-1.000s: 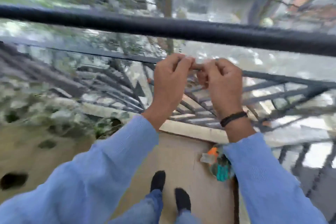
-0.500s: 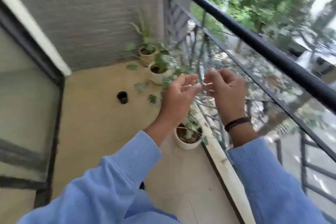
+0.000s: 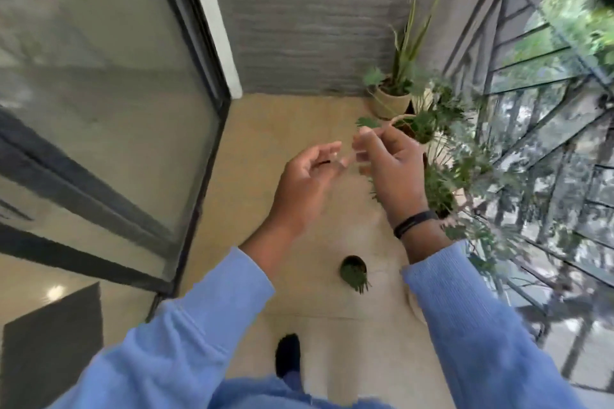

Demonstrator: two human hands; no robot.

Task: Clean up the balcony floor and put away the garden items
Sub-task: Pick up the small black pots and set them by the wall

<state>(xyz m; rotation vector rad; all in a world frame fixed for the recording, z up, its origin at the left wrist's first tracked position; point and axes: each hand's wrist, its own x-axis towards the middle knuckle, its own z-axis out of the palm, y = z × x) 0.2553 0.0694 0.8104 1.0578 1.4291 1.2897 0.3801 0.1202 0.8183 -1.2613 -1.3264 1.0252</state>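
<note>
We hold both hands up, left grip point(image 3: 309, 173) loose and empty, right grip point(image 3: 388, 159) unclear; potted plants point(image 3: 395, 96) line the railing point(image 3: 531, 83), a small dark pot point(image 3: 353, 271) of greenery on the floor point(image 3: 265, 143).

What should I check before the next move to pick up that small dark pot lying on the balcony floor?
1. Left hand free: ok, fingers relaxed, nothing held.
2. Right hand free: cannot tell, its fingertips look pinched together but the frame is blurred.
3. Small dark pot in view and unobstructed: ok, it lies alone on the floor, apparently on its side with greenery at its mouth.
4. Path to the pot: ok, bare floor between the foot and the pot.
5. Standing potted plants out of the way: ok, they line the railing, apart from the pot.
</note>
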